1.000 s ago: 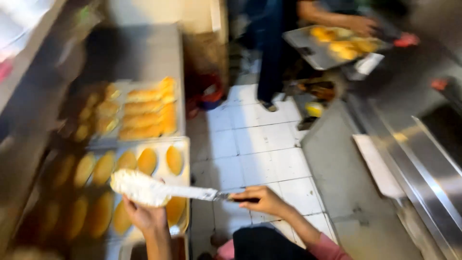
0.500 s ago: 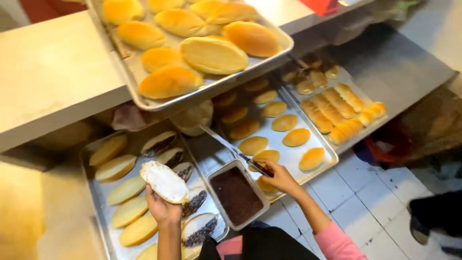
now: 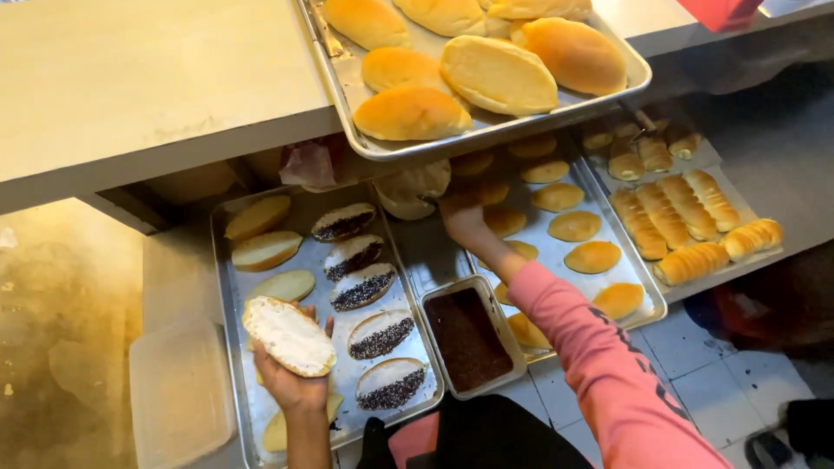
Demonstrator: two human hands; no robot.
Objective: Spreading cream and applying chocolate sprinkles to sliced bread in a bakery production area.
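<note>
The left hand (image 3: 291, 382) sits at about 7 o'clock in the view, palm up and fingers cupped under a cream-spread bun half (image 3: 289, 335), which lies open-faced on the palm above the left tray (image 3: 228, 287). On that tray, at 3 o'clock from the held half, a column of sprinkle-topped halves (image 3: 365, 287) runs from the tray's far end to its near end, and plain halves (image 3: 263, 250) lie along its left side. Just right of the tray, touching its edge, stands a tub of dark sprinkles (image 3: 466, 337). The right hand (image 3: 460, 219), in a pink sleeve (image 3: 599, 356), reaches to about 12 o'clock from the tub, up under the shelf's edge, resting by a crumpled bag (image 3: 413, 189); its fingers are turned away and partly in shadow, so whether they grip anything cannot be told. Under the forearm lies a middle tray (image 3: 653, 300) of flat golden buns (image 3: 593, 256). At 2 o'clock, well apart from both hands, a further tray holds ridged rolls (image 3: 686, 227). Overhead, at 12 o'clock, a tray of large whole buns (image 3: 497, 76) juts over the shelf (image 3: 130, 87). A clear plastic lid (image 3: 178, 391) lies at 9 o'clock from the left hand, just beside the left tray.
</note>
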